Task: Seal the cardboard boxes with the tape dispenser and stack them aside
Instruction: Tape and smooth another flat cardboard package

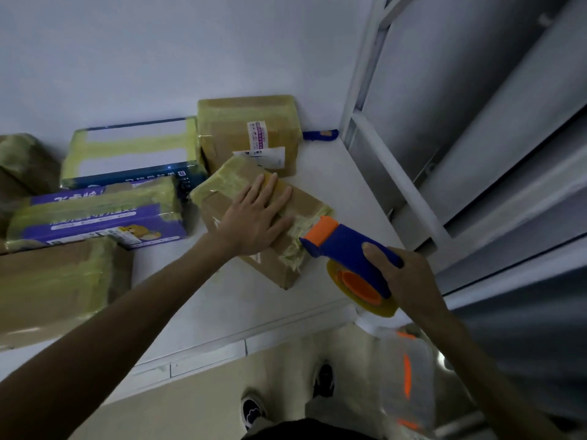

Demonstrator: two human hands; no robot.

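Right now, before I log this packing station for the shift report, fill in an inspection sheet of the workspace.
Surface: white table, boxes along its back and left.
Job's things: small cardboard box, heavily taped, lying askew; tape dispenser with its orange head at the box's near right edge.
Clutter: taped brown box, blue box, purple box, large brown box; a blue object beside the taped brown box.
Hands: left hand flat on the small box; right hand grips the dispenser.
Cables: nothing seen.
Surroundings: white wall behind, grey metal shelving at right.
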